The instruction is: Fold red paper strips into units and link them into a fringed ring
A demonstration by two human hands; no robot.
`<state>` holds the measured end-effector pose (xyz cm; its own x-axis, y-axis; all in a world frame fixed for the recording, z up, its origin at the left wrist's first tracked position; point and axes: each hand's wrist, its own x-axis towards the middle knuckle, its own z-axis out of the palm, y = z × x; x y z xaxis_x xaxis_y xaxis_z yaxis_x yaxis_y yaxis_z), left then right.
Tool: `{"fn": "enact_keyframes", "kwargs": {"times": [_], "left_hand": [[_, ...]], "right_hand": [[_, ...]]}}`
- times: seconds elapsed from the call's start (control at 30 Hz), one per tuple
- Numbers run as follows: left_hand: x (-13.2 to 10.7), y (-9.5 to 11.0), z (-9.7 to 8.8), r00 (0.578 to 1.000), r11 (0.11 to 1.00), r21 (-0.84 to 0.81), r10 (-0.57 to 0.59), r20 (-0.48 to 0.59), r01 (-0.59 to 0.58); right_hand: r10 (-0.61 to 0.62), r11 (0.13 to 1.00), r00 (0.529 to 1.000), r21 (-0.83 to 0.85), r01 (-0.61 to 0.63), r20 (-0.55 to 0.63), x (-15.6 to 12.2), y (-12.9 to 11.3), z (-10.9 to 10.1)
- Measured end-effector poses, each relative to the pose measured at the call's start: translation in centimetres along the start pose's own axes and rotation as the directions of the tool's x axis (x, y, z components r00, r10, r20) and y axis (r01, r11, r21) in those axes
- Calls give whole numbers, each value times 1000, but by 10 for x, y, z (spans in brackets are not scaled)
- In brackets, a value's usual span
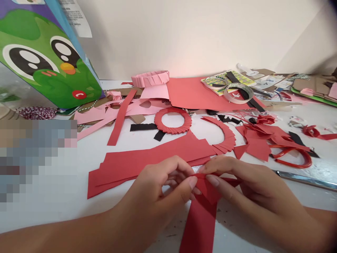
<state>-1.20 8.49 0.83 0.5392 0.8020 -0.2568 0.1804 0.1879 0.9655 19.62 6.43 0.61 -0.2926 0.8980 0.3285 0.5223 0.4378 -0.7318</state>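
Note:
Both hands pinch the folded upper end of a red paper strip (200, 221) at the front middle of the table. My left hand (163, 189) has its thumb and fingers closed on the fold from the left. From the right, my right hand (252, 193) grips the same paper between thumb and fingers. The strip's long end runs down toward me. Just beyond lie stacked red paper strips (150, 158), a closed ring of overlapping red folds (160, 119) and a curved, unclosed row of similar folds (226, 137).
Red-handled scissors (297, 165) lie at the right, blades toward my right hand. Behind are red paper sheets (186, 93), tape rolls (238, 94), a pink pleated paper ring (150, 79) and scattered paper scraps (258, 140). A green character box (39, 52) stands at the back left.

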Motion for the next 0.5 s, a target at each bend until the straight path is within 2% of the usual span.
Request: {"fn": "enact_keyframes", "kwargs": {"times": [0.23,0.4,0.5], "left_hand": [[0,3,0,1000,997,-73,13,21,-11],[-2,3,2,1000,999,-51,-2,26,3],[-2,3,2,999,999,-40,29,22,-28]], "right_hand": [[-18,1000,999,-24,17,-46,0,1,-1],[15,1000,999,-5,-15,-44,2,0,1],[8,1000,999,-7,-8,-46,1,0,1]]}}
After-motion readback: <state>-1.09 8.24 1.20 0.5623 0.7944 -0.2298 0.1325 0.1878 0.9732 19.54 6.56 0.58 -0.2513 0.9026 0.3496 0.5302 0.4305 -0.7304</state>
